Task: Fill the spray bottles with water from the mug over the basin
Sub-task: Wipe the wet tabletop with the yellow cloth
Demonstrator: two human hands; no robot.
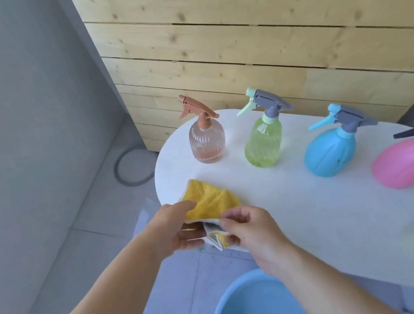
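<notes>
My fingers (190, 207) hold a yellow-and-white cloth (211, 201). On my white desk (299, 197): ribbed pink bottle (207, 140), green bottle (264, 143), blue bottle (329, 151), pink bottle (409, 163). Blue basin (245, 308) below.

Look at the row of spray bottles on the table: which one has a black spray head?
The pink bottle, at the right end of the row. Its trigger head is black; the clear ribbed bottle's is brown, the others' grey.

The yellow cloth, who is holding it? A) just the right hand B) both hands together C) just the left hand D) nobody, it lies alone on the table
B: the left hand grips the yellow cloth from one side while the right hand pinches its folded white edge from the other, at the near edge of the white table.
</notes>
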